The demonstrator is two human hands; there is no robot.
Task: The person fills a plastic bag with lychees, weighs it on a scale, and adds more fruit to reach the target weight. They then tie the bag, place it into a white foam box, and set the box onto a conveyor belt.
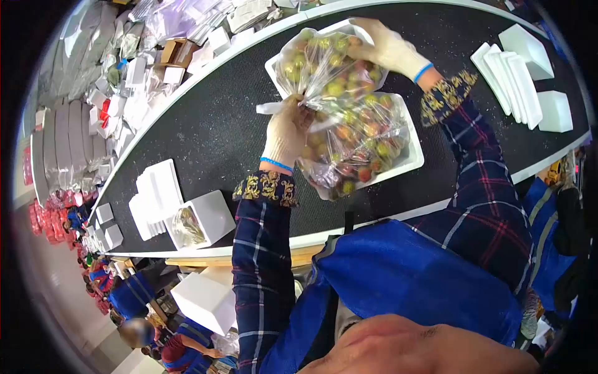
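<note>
Clenched left grip point(286, 134) pinches fruit bag point(324, 68) neck shut against spills; right grip point(389, 47) grasps its far side, steadying it over foam box point(412, 156).

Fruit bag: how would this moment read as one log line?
left hand: grips fruit bag neck | right hand: on bag top | bag: over foam box | belt: black
</note>
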